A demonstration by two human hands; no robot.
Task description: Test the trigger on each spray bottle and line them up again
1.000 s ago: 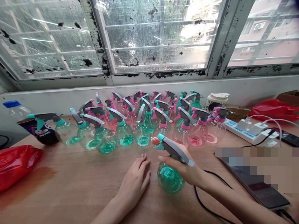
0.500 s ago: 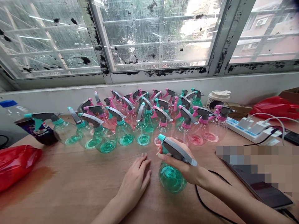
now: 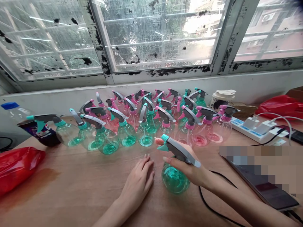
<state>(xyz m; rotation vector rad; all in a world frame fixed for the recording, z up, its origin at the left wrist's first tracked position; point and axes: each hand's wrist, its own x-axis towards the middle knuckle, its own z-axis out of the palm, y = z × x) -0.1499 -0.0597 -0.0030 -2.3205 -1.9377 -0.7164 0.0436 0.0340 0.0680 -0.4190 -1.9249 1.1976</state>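
Note:
My right hand point(image 3: 187, 160) is wrapped around the neck of a green spray bottle point(image 3: 175, 179) with a grey-and-teal spray head. Its forefingers stretch past the teal trigger, and the thumb lies along the near side. The bottle stands nearly upright at the table's middle, its nozzle pointing left. My left hand point(image 3: 139, 178) rests flat on the tabletop just left of that bottle, fingers stretched out and holding nothing. Behind both hands several green spray bottles point(image 3: 107, 142) and pink spray bottles point(image 3: 201, 134) stand in crowded rows.
At the left are a dark Pepsi cup point(image 3: 48, 136), a clear bottle with a blue cap point(image 3: 10, 105) and a red plastic bag point(image 3: 19, 167). A power strip point(image 3: 251, 130), a white lidded cup point(image 3: 222, 99), a phone point(image 3: 262, 186) and a black cable point(image 3: 205, 201) occupy the right.
The fingers of my right hand have straightened off the trigger, which now stands forward from the spray head. My left hand has stayed in place on the table.

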